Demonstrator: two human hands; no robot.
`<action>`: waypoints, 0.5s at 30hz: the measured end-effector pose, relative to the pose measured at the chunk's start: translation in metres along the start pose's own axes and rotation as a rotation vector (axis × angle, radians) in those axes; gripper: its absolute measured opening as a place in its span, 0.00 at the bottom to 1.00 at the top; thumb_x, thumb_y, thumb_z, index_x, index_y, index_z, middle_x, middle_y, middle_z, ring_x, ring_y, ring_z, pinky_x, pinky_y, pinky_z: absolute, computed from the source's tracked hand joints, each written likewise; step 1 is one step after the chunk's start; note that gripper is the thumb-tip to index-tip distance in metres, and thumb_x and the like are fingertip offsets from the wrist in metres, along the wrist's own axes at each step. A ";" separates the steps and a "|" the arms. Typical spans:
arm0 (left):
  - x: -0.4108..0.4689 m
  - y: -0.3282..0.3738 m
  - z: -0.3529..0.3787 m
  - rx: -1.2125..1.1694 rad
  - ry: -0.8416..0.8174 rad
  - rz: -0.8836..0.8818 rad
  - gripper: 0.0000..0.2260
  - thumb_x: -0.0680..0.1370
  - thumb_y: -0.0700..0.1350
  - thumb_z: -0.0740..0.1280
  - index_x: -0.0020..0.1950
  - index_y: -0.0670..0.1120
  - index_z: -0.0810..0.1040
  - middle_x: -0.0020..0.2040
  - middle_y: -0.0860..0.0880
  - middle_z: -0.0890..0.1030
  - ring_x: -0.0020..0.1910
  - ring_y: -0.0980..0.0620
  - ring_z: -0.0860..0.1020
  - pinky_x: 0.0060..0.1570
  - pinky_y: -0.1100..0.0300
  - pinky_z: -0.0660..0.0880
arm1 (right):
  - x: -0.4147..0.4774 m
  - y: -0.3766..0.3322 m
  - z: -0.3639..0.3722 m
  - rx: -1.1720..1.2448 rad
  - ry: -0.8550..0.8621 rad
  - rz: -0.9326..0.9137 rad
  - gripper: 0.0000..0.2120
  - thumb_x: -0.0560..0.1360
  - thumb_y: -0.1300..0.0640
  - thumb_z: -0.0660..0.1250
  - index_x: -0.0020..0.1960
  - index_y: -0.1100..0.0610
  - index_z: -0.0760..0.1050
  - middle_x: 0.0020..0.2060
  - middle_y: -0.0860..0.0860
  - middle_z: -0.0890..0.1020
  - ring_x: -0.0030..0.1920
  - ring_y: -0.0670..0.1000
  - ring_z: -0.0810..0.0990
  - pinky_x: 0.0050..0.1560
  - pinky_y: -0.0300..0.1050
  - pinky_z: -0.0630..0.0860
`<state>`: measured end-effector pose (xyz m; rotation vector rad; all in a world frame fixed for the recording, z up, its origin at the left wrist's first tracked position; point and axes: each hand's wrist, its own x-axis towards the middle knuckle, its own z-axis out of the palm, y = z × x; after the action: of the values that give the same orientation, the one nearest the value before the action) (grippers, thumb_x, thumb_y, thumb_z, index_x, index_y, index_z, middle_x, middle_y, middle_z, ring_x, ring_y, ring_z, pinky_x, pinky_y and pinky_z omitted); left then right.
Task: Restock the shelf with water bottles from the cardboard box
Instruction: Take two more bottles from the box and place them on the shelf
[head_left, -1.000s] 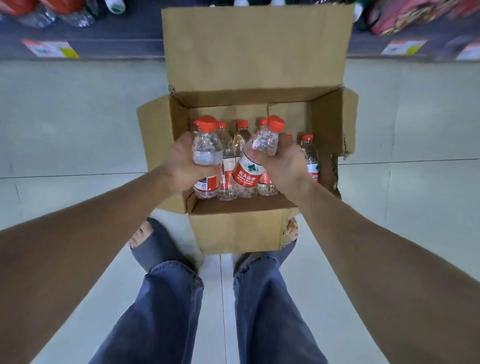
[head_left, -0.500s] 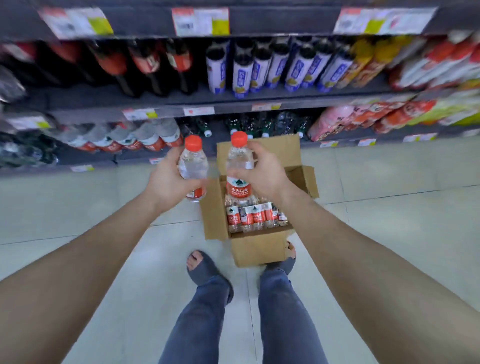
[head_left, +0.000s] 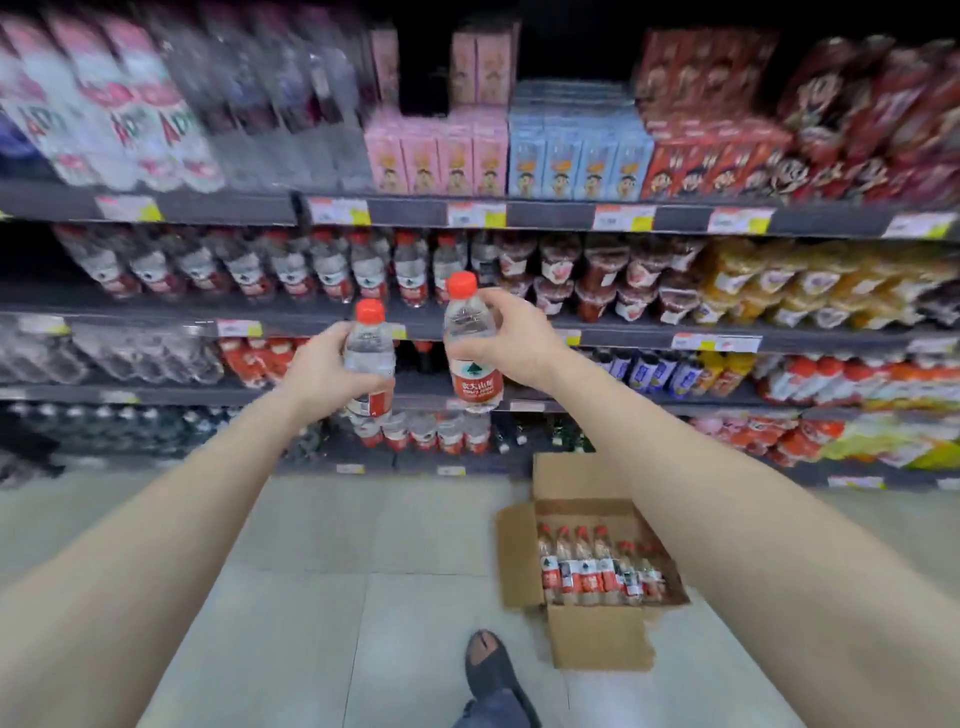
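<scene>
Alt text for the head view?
The left hand grips one water bottle, the right hand a second bottle, both upright, red-capped, held before stocked store shelves. An open cardboard box of more bottles sits on the floor, lower right.

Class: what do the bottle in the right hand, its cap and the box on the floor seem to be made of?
The bottle: clear glossy plastic, probably; you can see through it. The cap: opaque red plastic, it seems, smooth. The box: brown cardboard, matt, with folded flaps.
</scene>
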<state>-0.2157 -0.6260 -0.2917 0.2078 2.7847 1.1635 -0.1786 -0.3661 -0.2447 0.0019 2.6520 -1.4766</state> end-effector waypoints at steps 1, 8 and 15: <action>-0.012 0.002 -0.024 -0.002 0.023 0.009 0.26 0.70 0.49 0.82 0.64 0.53 0.75 0.54 0.57 0.80 0.53 0.54 0.79 0.50 0.59 0.72 | -0.006 -0.024 0.007 0.013 -0.006 -0.032 0.29 0.71 0.53 0.79 0.69 0.51 0.72 0.54 0.39 0.78 0.50 0.40 0.78 0.57 0.47 0.77; -0.122 -0.004 -0.166 -0.090 0.231 0.025 0.35 0.65 0.57 0.84 0.68 0.55 0.74 0.60 0.55 0.83 0.57 0.53 0.83 0.61 0.49 0.80 | -0.062 -0.168 0.089 -0.004 -0.025 -0.243 0.39 0.69 0.46 0.79 0.75 0.51 0.68 0.70 0.48 0.76 0.67 0.51 0.76 0.66 0.55 0.76; -0.204 -0.048 -0.282 -0.078 0.356 0.001 0.42 0.60 0.64 0.83 0.71 0.60 0.72 0.64 0.56 0.82 0.61 0.51 0.82 0.60 0.47 0.81 | -0.098 -0.285 0.162 -0.043 -0.117 -0.381 0.40 0.72 0.44 0.77 0.78 0.52 0.64 0.74 0.48 0.72 0.70 0.52 0.73 0.66 0.51 0.74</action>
<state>-0.0643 -0.8909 -0.1177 -0.0082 3.0257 1.4322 -0.0807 -0.6488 -0.0790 -0.6044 2.6904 -1.4588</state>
